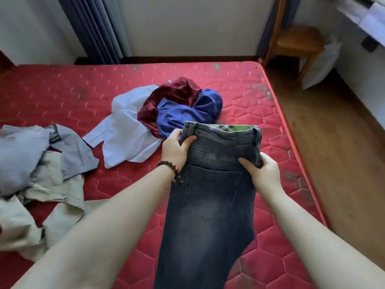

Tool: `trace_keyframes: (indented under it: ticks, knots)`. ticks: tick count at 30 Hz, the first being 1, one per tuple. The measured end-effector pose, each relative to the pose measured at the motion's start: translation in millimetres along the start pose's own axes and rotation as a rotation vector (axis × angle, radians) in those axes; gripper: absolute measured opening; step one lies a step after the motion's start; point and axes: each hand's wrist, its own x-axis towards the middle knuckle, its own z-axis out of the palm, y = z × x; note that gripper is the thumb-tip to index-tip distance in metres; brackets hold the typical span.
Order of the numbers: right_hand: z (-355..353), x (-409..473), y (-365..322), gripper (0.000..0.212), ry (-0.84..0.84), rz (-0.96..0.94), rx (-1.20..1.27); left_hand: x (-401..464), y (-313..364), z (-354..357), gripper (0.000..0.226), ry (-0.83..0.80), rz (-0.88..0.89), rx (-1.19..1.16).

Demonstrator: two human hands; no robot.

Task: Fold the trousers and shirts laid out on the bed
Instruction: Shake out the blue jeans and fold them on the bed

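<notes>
So you've got the jeans [210, 197] up off the bed [270, 105] by the waistband, back pocket facing you, legs hanging down toward the bottom edge of the view. Your left hand [177, 149] pinches the left end of the waistband, thumb on top and fingers curled round the belt-loop corner, and your right hand [262, 172] grips the right side just under the band, fingers wrapped over the denim. It looks like the jeans are already doubled leg on leg, though honestly I can't tell for sure since the lower legs run out of frame. I'd call this the very start of the trouser fold: holding and lining things up, nothing creased down yet. Next you'll want to lay them flat on the bare red stretch of mattress in front of you, smooth the seams together, then bring the hems up toward the waistband. Everything else is waiting: the white shirt [125, 132], maroon shirt [175, 94] and blue shirt [187, 111] are heaped together just beyond the jeans, and the grey shirt [31, 155] and beige garment [37, 211] sit crumpled off to your left, well apart from what you're holding.
</notes>
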Motion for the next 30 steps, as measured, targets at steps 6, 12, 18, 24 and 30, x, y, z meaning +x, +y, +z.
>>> trace_keyframes:
  ticks: [6, 12, 18, 24, 30]
  knots:
    - [20, 93, 95, 0.064, -0.144, 0.280, -0.382, 66, -85, 57, 0.065, -0.129, -0.123, 0.345]
    - [52, 77, 181, 0.055, -0.233, 0.248, -0.534, 45, -181, 99, 0.060, -0.310, -0.221, 0.581]
    - [88, 67, 231, 0.066, -0.179, 0.338, -0.785, 32, -235, 129, 0.061, -0.381, -0.300, 0.634]
    - [100, 84, 239, 0.061, -0.119, 0.184, -0.674, 44, -235, 138, 0.058, -0.329, -0.120, 0.384]
    - [69, 167, 230, 0.053, 0.039, 0.114, -0.742, 118, -203, 174, 0.065, -0.167, -0.020, 0.455]
